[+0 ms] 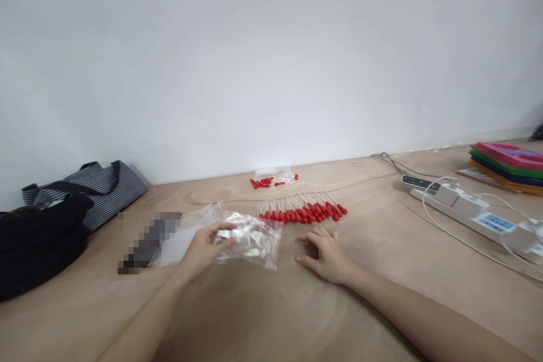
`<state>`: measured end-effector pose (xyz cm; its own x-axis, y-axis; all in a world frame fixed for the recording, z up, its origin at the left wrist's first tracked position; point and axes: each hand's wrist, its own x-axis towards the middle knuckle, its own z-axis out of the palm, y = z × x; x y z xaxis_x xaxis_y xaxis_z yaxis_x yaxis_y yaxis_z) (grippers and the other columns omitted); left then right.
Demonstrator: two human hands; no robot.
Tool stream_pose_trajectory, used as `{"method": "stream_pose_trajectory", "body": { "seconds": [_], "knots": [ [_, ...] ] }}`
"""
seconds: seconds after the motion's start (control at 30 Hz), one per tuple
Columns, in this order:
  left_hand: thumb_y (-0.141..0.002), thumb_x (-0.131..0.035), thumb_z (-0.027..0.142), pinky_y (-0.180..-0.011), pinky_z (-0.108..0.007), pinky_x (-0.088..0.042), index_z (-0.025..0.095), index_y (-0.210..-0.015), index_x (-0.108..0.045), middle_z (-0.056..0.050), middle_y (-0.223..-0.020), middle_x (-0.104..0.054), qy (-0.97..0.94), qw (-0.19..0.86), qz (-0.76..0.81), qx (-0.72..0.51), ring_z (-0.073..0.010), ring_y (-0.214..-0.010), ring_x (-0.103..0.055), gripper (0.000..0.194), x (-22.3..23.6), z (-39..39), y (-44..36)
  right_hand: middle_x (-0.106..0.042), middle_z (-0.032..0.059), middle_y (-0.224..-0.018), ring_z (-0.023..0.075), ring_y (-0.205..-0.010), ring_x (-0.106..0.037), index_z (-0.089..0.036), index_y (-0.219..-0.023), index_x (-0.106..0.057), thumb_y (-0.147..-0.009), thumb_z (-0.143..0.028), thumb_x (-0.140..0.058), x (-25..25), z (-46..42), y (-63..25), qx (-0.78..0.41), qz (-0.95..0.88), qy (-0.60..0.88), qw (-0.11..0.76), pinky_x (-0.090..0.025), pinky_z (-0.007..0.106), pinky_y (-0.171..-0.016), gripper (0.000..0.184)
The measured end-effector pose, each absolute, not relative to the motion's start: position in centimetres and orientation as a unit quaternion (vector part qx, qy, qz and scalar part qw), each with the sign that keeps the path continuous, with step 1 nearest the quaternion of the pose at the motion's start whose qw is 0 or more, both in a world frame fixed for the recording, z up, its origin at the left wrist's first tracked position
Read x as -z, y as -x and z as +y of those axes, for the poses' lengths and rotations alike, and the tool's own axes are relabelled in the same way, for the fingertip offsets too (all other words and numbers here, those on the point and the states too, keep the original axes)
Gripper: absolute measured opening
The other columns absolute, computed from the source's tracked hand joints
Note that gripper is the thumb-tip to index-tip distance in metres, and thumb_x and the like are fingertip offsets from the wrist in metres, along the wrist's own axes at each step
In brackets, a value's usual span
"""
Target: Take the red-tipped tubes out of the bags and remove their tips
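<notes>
My left hand (207, 246) grips the near-left side of a clear plastic bag (250, 240) between thumb and fingers. The bag is crinkled and shiny, with red along its right edge; I cannot make out its contents. To the right, my right hand (322, 254) rests on the table with fingers loosely bent and apart, holding nothing. Just beyond both hands lies a row of thin white sticks with red bulb-like tips (314, 212), tips toward me. Flat clear bags (182, 237) lie under and left of my left hand.
By the wall is a small clear bag with red-tipped pieces (265, 182). A blurred dark object (155, 240), a black cloth item (42, 243) and a striped bag (97, 192) are left. A power strip (475, 212) with cables and stacked coloured frames (509, 167) lie right.
</notes>
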<state>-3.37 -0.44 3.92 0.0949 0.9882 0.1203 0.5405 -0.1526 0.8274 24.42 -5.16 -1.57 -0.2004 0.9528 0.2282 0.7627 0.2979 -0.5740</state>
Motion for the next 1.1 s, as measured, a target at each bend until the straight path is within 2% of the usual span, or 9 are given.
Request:
{"method": "stream_pose_trajectory", "body": {
  "seconds": [0.1,0.2,0.3,0.37,0.47,0.57,0.77,0.97,1.1],
  "knots": [
    [-0.052,-0.064,0.044,-0.076,-0.03,-0.044,0.017,-0.085,-0.063,-0.005,-0.092,-0.065,-0.641,0.185,0.642,-0.377,-0.023,-0.089,-0.057,0.043,-5.3,1.5,6.9,-0.057,0.0037,-0.091,0.02,-0.09,-0.049,-0.023,-0.095,-0.058,-0.072,-0.033,-0.058,1.7,-5.2,-24.4,-0.17,-0.756,0.567,0.278,-0.028,0.036,-0.077,0.025],
    [-0.06,-0.061,0.037,-0.076,-0.033,-0.045,0.016,-0.093,-0.063,-0.009,-0.098,-0.063,-0.638,0.074,0.709,-0.29,-0.0254,-0.093,-0.056,0.039,-5.5,2.4,8.7,-0.058,0.004,-0.09,0.0201,-0.089,-0.049,-0.023,-0.09,-0.059,-0.073,-0.032,-0.057,1.7,-5.3,-24.4,-0.173,-0.76,0.561,0.28,-0.028,0.036,-0.077,0.02],
    [-0.072,-0.051,0.033,-0.086,-0.044,-0.037,0.018,-0.1,-0.063,-0.014,-0.12,-0.05,-0.642,-0.105,0.734,-0.194,-0.0322,-0.113,-0.04,0.034,-4.6,1.8,7.9,-0.057,0.0037,-0.089,0.0197,-0.088,-0.049,-0.023,-0.089,-0.059,-0.073,-0.032,-0.056,1.6,-5.3,-24.4,-0.176,-0.761,0.557,0.281,-0.028,0.036,-0.077,0.019],
    [-0.08,-0.04,0.034,-0.093,-0.048,-0.029,0.022,-0.11,-0.059,-0.013,-0.129,-0.041,-0.664,-0.156,0.716,-0.146,-0.0318,-0.121,-0.032,0.036,-3.6,1.0,6.4,-0.057,0.0036,-0.088,0.0196,-0.088,-0.049,-0.023,-0.089,-0.059,-0.073,-0.033,-0.056,1.5,-5.4,-24.4,-0.178,-0.763,0.555,0.278,-0.028,0.035,-0.077,0.018],
    [-0.084,-0.033,0.041,-0.098,-0.051,-0.019,0.029,-0.128,-0.038,-0.01,-0.137,-0.033,-0.682,-0.108,0.72,-0.065,-0.033,-0.127,-0.023,0.046,-1.7,0.4,4.7,-0.056,0.0031,-0.089,0.0192,-0.089,-0.049,-0.023,-0.088,-0.058,-0.074,-0.033,-0.055,1.5,-5.5,-24.4,-0.18,-0.764,0.554,0.277,-0.028,0.034,-0.077,0.017],
    [-0.081,-0.031,0.052,-0.097,-0.055,-0.016,0.033,-0.131,-0.029,-0.01,-0.14,-0.028,-0.679,-0.02,0.734,0.0,-0.0378,-0.127,-0.021,0.054,-0.3,1.0,4.0,-0.056,0.0028,-0.089,0.0188,-0.089,-0.049,-0.023,-0.087,-0.058,-0.074,-0.032,-0.054,1.5,-5.5,-24.4,-0.181,-0.765,0.553,0.277,-0.028,0.035,-0.077,0.017],
    [-0.08,-0.03,0.054,-0.093,-0.057,-0.019,0.03,-0.129,-0.036,-0.013,-0.137,-0.032,-0.702,-0.017,0.71,-0.049,-0.039,-0.125,-0.023,0.055,0.1,2.5,3.7,-0.057,0.0028,-0.087,0.0183,-0.086,-0.049,-0.022,-0.085,-0.058,-0.076,-0.03,-0.053,1.5,-5.3,-24.4,-0.162,-0.772,0.545,0.284,-0.028,0.034,-0.076,0.013],
    [-0.082,-0.035,0.032,-0.098,-0.051,-0.017,0.018,-0.111,-0.056,-0.014,-0.123,-0.048,-0.726,-0.17,0.606,-0.277,-0.0298,-0.12,-0.034,0.038,-0.4,-0.4,2.5,-0.057,0.0003,-0.075,0.0149,-0.079,-0.05,-0.022,-0.079,-0.059,-0.079,-0.026,-0.05,1.6,-5.3,-24.4,-0.094,-0.784,0.534,0.302,-0.026,0.032,-0.073,0.01],
    [-0.081,-0.042,0.032,-0.1,-0.043,-0.027,0.02,-0.111,-0.056,-0.01,-0.121,-0.052,-0.869,-0.024,0.423,-0.256,-0.0255,-0.118,-0.039,0.036,-0.6,-3.2,0.5,-0.058,0.0017,-0.071,0.0159,-0.076,-0.047,-0.021,-0.075,-0.06,-0.08,-0.022,-0.047,1.6,-4.5,-24.1,0.004,-0.787,0.523,0.328,-0.023,0.035,-0.075,0.015]
  ]
}}
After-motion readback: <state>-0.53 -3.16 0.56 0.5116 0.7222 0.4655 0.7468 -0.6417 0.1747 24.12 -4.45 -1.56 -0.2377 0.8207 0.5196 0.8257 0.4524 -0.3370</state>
